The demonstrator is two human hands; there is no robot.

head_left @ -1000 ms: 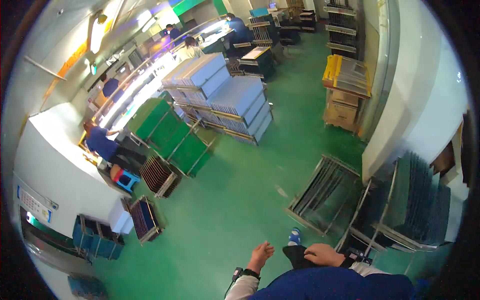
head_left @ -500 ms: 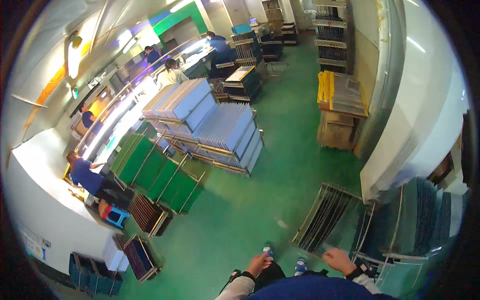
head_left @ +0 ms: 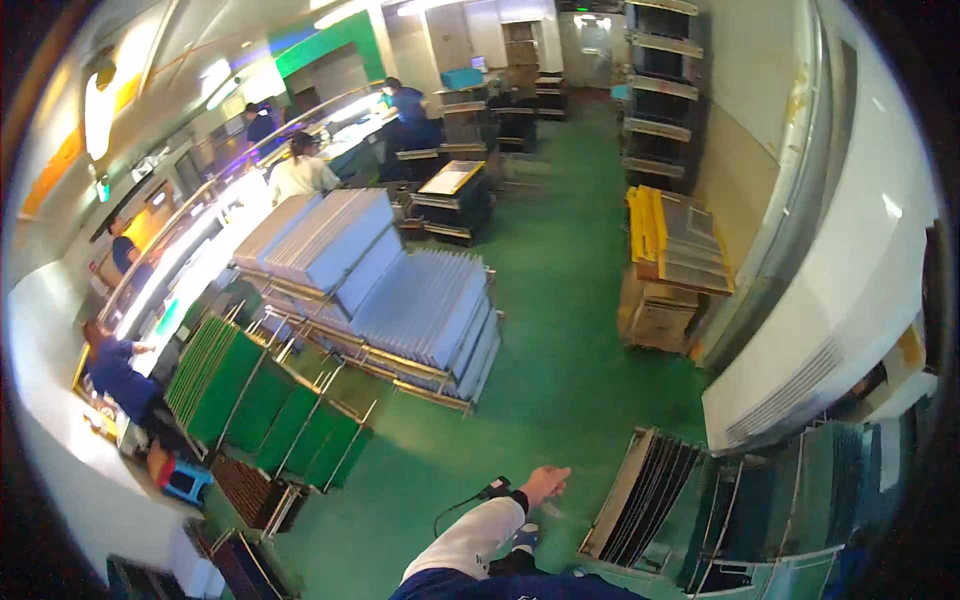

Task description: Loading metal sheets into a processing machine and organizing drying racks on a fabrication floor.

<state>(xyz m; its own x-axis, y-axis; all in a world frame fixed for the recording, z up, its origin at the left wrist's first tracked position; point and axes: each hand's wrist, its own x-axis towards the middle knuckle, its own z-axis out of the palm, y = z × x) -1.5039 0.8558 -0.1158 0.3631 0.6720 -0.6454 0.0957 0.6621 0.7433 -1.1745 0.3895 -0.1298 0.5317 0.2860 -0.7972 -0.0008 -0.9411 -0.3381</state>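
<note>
My left hand [head_left: 545, 484] reaches forward over the green floor, the arm in a light sleeve with a dark band at the wrist. Its fingers are curled together, and nothing shows in them. A thin black cable [head_left: 460, 508] loops beside that wrist from a small dark device. Nearest to the hand, on its right and apart from it, stands a low rack of upright dark panels [head_left: 648, 495]. My right hand is out of view. Below the left hand one blue and white shoe [head_left: 525, 538] shows.
To the left stand racks of green panels [head_left: 280, 405] and stacked white panels [head_left: 415, 310]. More dark racks [head_left: 790, 500] line the right, below a tall white cabinet-like unit [head_left: 800, 370]. Yellow-edged frames lie on a carton [head_left: 657, 312]. Several people work along a lit bench [head_left: 205, 245].
My left hand has moved forward and slightly right. My right hand has left the view. The white panel racks sit lower and further left as the view shifts.
</note>
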